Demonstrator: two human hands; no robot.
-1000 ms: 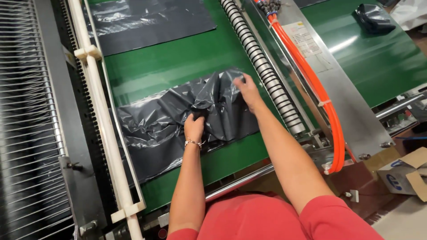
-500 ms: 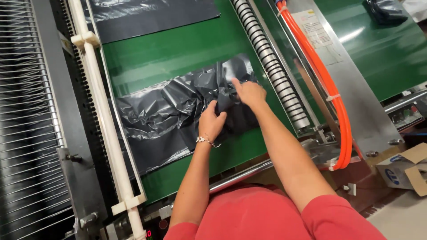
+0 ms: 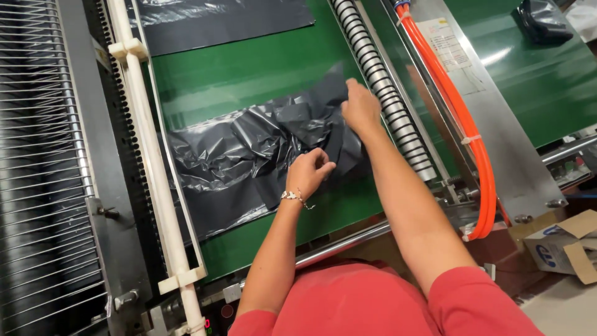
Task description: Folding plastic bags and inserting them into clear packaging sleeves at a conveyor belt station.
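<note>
A crumpled black plastic bag (image 3: 242,155) lies on the green conveyor belt (image 3: 249,68). My left hand (image 3: 309,171) pinches a fold of the bag near its middle; a thin bracelet sits on that wrist. My right hand (image 3: 360,109) grips the bag's far right edge and lifts it a little off the belt, close to the ribbed roller (image 3: 385,93).
A second flat black bag (image 3: 224,22) lies farther up the belt. A white rail (image 3: 155,168) and a wire rack (image 3: 43,162) run along the left. An orange hose (image 3: 460,124) follows the metal side panel. Another green belt with a black bundle (image 3: 544,22) sits at right, a cardboard box (image 3: 563,246) below.
Both hands have gathered the bag rightward. My right hand moved up along the bag's edge and raised it; my left hand shifted toward the bag's centre and closed on a fold.
</note>
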